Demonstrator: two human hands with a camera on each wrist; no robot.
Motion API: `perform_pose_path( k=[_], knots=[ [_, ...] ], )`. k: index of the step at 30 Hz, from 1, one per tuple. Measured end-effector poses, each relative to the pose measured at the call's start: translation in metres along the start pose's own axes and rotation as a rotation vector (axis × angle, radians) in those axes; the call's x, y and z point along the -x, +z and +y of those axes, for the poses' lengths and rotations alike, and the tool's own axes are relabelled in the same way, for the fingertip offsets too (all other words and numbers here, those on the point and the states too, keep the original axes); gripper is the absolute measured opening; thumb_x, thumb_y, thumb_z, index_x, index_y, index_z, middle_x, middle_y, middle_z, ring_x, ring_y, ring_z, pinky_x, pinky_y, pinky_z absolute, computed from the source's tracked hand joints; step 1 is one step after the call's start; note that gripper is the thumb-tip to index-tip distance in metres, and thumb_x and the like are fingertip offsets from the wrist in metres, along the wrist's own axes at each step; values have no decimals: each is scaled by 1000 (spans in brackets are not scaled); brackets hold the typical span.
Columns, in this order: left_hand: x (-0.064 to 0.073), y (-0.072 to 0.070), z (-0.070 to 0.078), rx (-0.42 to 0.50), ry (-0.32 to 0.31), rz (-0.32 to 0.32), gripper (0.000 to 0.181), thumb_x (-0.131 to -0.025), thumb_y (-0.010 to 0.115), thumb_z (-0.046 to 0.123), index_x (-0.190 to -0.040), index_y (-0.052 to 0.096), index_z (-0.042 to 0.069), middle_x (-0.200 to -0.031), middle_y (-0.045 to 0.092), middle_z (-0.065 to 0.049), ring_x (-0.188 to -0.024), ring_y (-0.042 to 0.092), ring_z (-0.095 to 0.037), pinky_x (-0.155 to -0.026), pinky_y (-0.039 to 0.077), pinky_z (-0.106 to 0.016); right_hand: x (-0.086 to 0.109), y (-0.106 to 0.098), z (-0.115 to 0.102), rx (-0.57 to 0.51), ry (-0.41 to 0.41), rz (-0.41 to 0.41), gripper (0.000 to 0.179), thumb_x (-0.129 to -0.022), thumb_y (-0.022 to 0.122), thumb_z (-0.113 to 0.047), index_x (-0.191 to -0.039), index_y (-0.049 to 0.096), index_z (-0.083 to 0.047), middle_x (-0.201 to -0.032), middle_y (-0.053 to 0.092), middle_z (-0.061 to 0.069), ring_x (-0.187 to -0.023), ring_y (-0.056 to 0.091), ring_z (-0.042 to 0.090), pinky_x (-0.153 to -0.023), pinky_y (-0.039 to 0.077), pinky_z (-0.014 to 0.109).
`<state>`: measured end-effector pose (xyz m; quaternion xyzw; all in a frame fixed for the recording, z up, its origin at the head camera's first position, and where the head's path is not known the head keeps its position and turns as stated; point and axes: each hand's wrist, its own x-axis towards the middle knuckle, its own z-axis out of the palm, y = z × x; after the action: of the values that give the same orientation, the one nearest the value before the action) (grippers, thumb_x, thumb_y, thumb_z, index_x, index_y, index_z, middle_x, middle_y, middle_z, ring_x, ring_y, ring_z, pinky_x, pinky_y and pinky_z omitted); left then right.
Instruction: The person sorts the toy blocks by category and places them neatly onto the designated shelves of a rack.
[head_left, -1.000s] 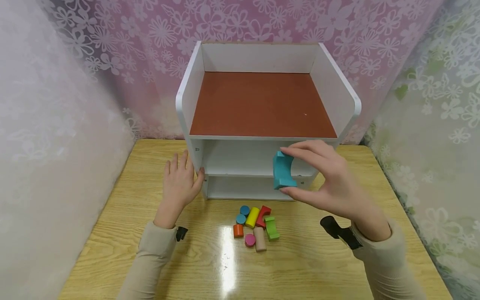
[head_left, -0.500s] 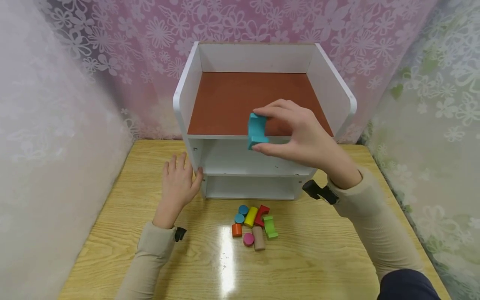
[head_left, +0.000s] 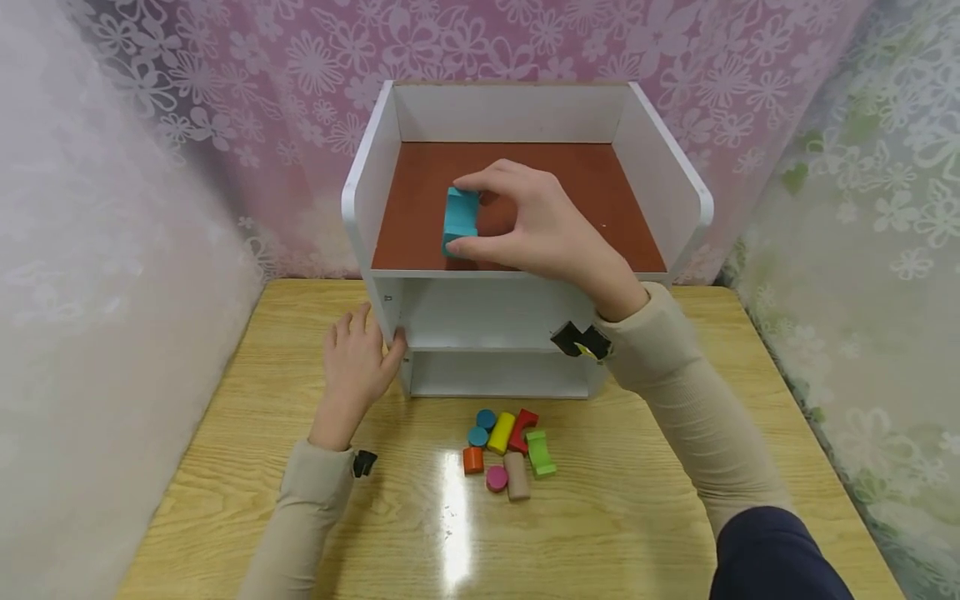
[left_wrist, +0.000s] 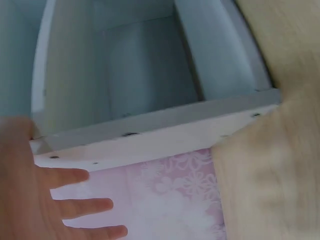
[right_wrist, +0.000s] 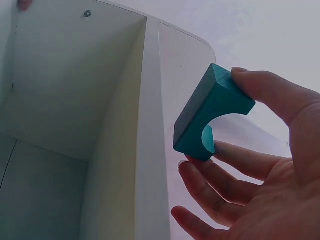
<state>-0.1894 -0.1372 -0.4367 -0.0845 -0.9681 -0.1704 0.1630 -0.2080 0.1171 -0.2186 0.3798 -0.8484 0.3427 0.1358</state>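
Observation:
Between thumb and fingers my right hand (head_left: 536,221) pinches a teal arch block (head_left: 461,218) by its two ends. In the head view the block appears over the brown top board (head_left: 558,196) of a white shelf unit (head_left: 517,277); whether it touches the board I cannot tell. The right wrist view shows the arch block (right_wrist: 210,112) with its curved cutout facing the palm. My left hand (head_left: 354,360) rests with extended fingers at the unit's left side, its thumb against the front edge. In the left wrist view, the left hand (left_wrist: 30,195) spreads its fingers beside the side panel.
Several small blocks lie on the wooden table (head_left: 637,500) before the unit: a yellow cylinder (head_left: 502,433), a red arch (head_left: 522,431), a green arch (head_left: 540,454), a plain wood cylinder (head_left: 517,477) and others. Raised side walls (head_left: 660,162) border the top board.
My right hand has carried the teal arch block up and leftward, from in front of the shelves to over the brown top board. The left hand has stayed at the unit's side.

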Motion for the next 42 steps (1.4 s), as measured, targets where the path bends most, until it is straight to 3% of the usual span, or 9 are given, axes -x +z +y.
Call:
perform_pose_path(
  k=[9, 25, 35, 42],
  knots=[
    [6, 6, -4, 43, -18, -39, 59, -96, 27, 48, -142, 42, 15, -144, 36, -15, -130, 29, -43, -105, 20, -58, -18, 16, -9, 17, 72, -53, 58, -73, 78, -37, -121, 62, -9, -107, 59, -2, -99, 51, 16, -87, 43, 31],
    [5, 7, -3, 57, -25, -39, 58, -97, 24, 50, -141, 43, 18, -144, 36, -13, -130, 27, -43, -107, 16, -57, -30, 32, -20, 29, 72, -108, 57, -74, 77, -39, -122, 61, -11, -108, 57, -2, -97, 51, 15, -80, 41, 24],
    [2, 11, -4, 47, -29, -56, 59, -97, 21, 50, -142, 42, 18, -145, 34, -13, -131, 26, -43, -107, 15, -57, -40, 42, -21, 48, 111, -143, 59, -75, 76, -40, -123, 60, -10, -110, 57, -1, -97, 51, 16, -81, 41, 24],
    [2, 12, -3, 54, -17, -42, 58, -97, 22, 49, -140, 45, 18, -144, 35, -13, -130, 27, -43, -107, 16, -57, -39, 41, -15, 25, 184, -169, 58, -75, 76, -38, -123, 60, -11, -108, 56, -2, -94, 55, 14, -78, 44, 22]
  ],
)
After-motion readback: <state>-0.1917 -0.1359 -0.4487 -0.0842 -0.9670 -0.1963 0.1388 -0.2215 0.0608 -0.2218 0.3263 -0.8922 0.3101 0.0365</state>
